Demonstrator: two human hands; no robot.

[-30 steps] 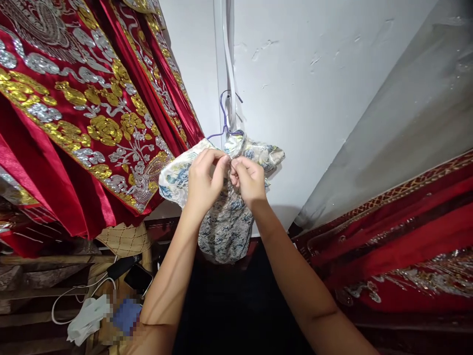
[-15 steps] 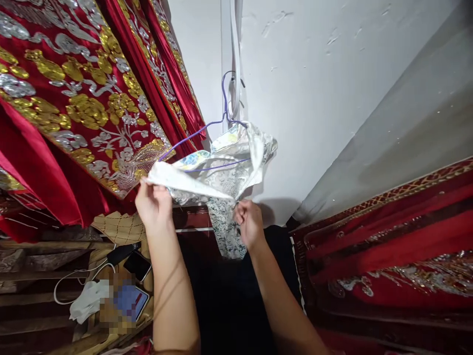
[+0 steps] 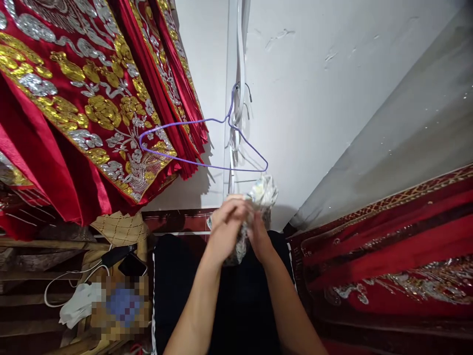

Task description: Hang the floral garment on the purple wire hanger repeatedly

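A white garment with a floral pattern is bunched up in front of me, off the hanger and just below it. My left hand is closed at its left side, with fingers curled against the cloth and somewhat blurred. My right hand grips the fabric close beside it; the left hand and the cloth partly hide its fingers. A purple wire hanger hangs bare above both hands, its hook on a white strap by the wall.
Red cloths with gold and silver sequins hang at the left. More red embroidered fabric lies at the right. A wooden seat at the lower left holds a phone, cables and white tissue. The white wall stands ahead.
The garment has come off the purple hanger and is now bunched lower down between my hands. My left hand has moved right, next to my right hand. The hanger now hangs bare.
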